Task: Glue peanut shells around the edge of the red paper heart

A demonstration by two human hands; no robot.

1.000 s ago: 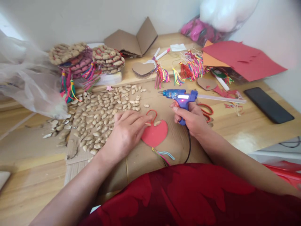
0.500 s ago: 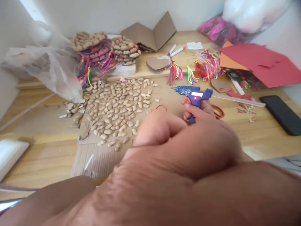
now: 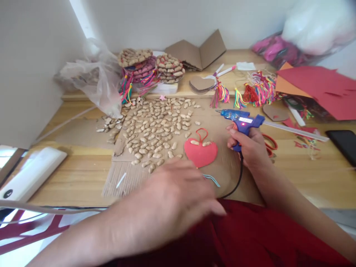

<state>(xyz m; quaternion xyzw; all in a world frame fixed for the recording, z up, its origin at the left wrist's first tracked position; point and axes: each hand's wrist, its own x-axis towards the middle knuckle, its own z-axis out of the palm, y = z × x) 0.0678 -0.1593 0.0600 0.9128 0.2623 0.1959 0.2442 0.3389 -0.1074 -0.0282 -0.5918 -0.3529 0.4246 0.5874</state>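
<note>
My right hand [image 3: 253, 146] is wrapped round the handle of a blue hot glue gun [image 3: 240, 120], whose nozzle points left. A clear glue stick sticks out of its back. Blurred by motion, my left hand [image 3: 178, 196] hovers low in front of a red heart [image 3: 200, 152], thumb apart from the fingers and nothing seen in it. The heart lies on a cardboard sheet [image 3: 228, 163], with a red string loop [image 3: 202, 134] at its top. Two peanuts [image 3: 195, 142] lie along its upper edge. Light blue threads [image 3: 211, 180] show below it, partly behind my left hand.
Many loose peanuts [image 3: 155, 129] cover the cardboard's left part. Behind stand stacked peanut pieces [image 3: 169, 68], cardboard hearts [image 3: 202, 84] and colourful tassels [image 3: 260, 89]. Red paper [image 3: 314, 89] and a black phone [image 3: 343, 144] are at right. The gun's black cord [image 3: 236, 183] trails toward me.
My left hand has drawn down and away from close to the camera, uncovering the red heart. The view has shifted, and the glue gun stays in my right hand.
</note>
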